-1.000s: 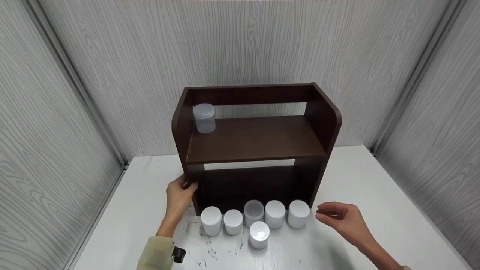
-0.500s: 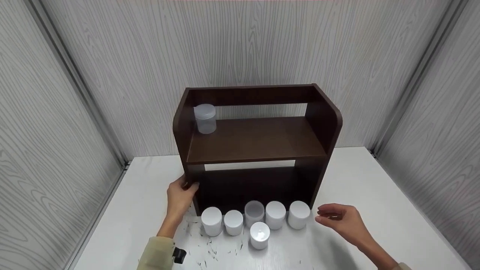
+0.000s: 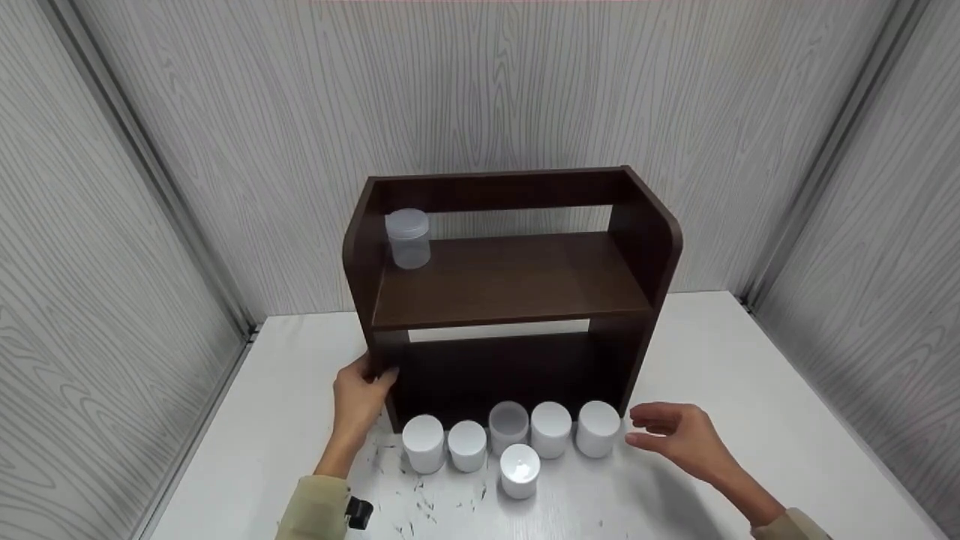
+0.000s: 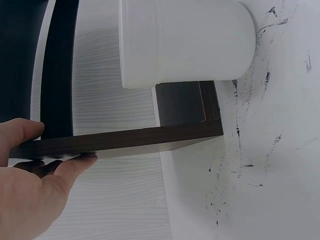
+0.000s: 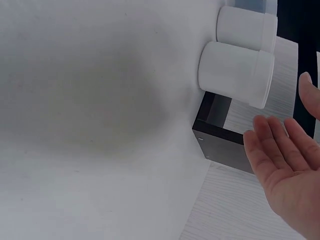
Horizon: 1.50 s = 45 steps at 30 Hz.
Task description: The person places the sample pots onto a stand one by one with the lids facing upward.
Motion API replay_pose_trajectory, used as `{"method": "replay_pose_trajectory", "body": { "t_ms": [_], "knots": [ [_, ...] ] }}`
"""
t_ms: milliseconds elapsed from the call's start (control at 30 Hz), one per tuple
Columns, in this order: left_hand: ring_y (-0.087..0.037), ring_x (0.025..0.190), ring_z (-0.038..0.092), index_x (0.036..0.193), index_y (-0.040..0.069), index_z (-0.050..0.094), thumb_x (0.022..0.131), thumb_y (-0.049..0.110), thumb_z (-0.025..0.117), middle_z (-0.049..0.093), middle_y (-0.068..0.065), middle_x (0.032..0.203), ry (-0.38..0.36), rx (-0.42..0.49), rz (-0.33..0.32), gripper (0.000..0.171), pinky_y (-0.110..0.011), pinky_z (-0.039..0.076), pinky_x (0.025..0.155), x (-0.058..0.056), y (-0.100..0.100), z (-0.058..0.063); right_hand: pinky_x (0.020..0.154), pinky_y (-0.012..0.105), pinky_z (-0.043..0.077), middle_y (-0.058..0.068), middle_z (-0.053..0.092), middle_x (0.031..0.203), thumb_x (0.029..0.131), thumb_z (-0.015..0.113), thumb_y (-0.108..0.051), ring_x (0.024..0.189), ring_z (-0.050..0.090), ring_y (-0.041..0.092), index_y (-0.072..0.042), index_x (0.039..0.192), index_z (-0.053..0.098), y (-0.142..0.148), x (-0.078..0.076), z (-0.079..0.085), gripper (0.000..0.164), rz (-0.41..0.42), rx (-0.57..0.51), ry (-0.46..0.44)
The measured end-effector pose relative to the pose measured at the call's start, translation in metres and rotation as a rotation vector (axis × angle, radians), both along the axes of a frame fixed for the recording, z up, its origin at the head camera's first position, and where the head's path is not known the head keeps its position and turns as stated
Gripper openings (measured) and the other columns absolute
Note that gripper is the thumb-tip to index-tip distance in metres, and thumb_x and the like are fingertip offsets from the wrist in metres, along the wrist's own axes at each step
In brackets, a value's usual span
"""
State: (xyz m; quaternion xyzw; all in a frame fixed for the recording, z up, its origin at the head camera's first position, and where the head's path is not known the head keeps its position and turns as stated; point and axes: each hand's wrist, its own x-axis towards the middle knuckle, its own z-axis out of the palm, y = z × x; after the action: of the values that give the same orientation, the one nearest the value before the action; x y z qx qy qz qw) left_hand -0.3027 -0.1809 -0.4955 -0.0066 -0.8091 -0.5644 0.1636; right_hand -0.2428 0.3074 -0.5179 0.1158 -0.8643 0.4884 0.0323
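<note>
A dark brown two-tier shelf (image 3: 510,281) stands upright on the white table. My left hand (image 3: 360,394) grips the lower part of its left side panel, thumb inside and fingers outside, as the left wrist view (image 4: 37,182) also shows. Beside the shelf's right panel my right hand (image 3: 679,439) hovers with relaxed fingers, holding nothing. It is nearest to the rightmost white jar (image 3: 598,430); its palm and spread fingers show in the right wrist view. A translucent lidded jar (image 3: 409,240) stands at the left end of the upper shelf.
Along the shelf's front stand a white jar (image 3: 424,444), a smaller white jar (image 3: 467,446), a translucent jar (image 3: 508,427) and another white jar (image 3: 550,430). A glossy-topped white jar (image 3: 520,471) stands in front of them. Dark scuffs mark the table (image 3: 427,510). Grey wood-grain walls surround it.
My right hand has shifted slightly left, toward the rightmost jar and shelf edge, with its fingers a little more spread. The left hand keeps its hold on the shelf panel; the jars stay put.
</note>
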Motion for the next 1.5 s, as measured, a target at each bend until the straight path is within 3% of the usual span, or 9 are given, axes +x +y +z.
{"method": "replay_pose_trajectory", "body": {
  "t_ms": [333, 600, 967, 1300, 1500],
  "knots": [
    [-0.04, 0.121, 0.067, 0.143, -0.01, 0.058, 0.098, 0.01, 0.07, 0.068, -0.028, 0.13, -0.011, -0.004, 0.013, 0.05, -0.051, 0.055, 0.101, 0.0, 0.002, 0.0, 0.093, 0.04, 0.06, 0.024, 0.073, 0.123, 0.085, 0.091, -0.018, 0.109, 0.074, 0.036, 0.01, 0.128, 0.069, -0.001, -0.008, -0.008, 0.056, 0.04, -0.004, 0.021],
    [-0.039, 0.117, 0.069, 0.141, -0.01, 0.06, 0.097, 0.007, 0.069, 0.07, -0.028, 0.126, -0.022, -0.004, 0.016, 0.048, -0.049, 0.056, 0.099, 0.0, 0.002, 0.001, 0.094, 0.045, 0.059, 0.023, 0.071, 0.126, 0.083, 0.092, -0.021, 0.11, 0.072, 0.039, 0.009, 0.131, 0.069, -0.004, -0.016, -0.015, 0.061, 0.067, 0.017, 0.039],
    [-0.037, 0.119, 0.068, 0.142, -0.01, 0.058, 0.1, 0.008, 0.066, 0.069, -0.026, 0.129, -0.028, -0.001, -0.016, 0.047, -0.048, 0.057, 0.098, 0.001, 0.001, -0.002, 0.1, 0.043, 0.056, 0.026, 0.063, 0.14, 0.084, 0.092, -0.022, 0.121, 0.066, 0.042, 0.008, 0.138, 0.063, -0.008, -0.028, -0.022, 0.069, 0.134, -0.018, 0.02],
    [-0.033, 0.112, 0.071, 0.137, -0.007, 0.064, 0.098, 0.006, 0.067, 0.072, -0.023, 0.122, -0.014, 0.01, -0.008, 0.041, -0.038, 0.058, 0.09, 0.0, 0.0, -0.002, 0.1, 0.038, 0.056, 0.028, 0.061, 0.141, 0.082, 0.093, -0.021, 0.121, 0.067, 0.042, 0.011, 0.14, 0.061, -0.012, -0.034, -0.026, 0.073, 0.151, -0.013, 0.007],
    [-0.034, 0.114, 0.07, 0.137, -0.008, 0.063, 0.098, 0.007, 0.068, 0.072, -0.023, 0.124, -0.019, 0.004, -0.003, 0.042, -0.042, 0.058, 0.093, 0.0, 0.0, -0.003, 0.1, 0.036, 0.057, 0.032, 0.059, 0.141, 0.082, 0.093, -0.016, 0.122, 0.066, 0.044, 0.013, 0.141, 0.058, -0.013, -0.034, -0.03, 0.074, 0.178, -0.058, -0.009]
  ]
}}
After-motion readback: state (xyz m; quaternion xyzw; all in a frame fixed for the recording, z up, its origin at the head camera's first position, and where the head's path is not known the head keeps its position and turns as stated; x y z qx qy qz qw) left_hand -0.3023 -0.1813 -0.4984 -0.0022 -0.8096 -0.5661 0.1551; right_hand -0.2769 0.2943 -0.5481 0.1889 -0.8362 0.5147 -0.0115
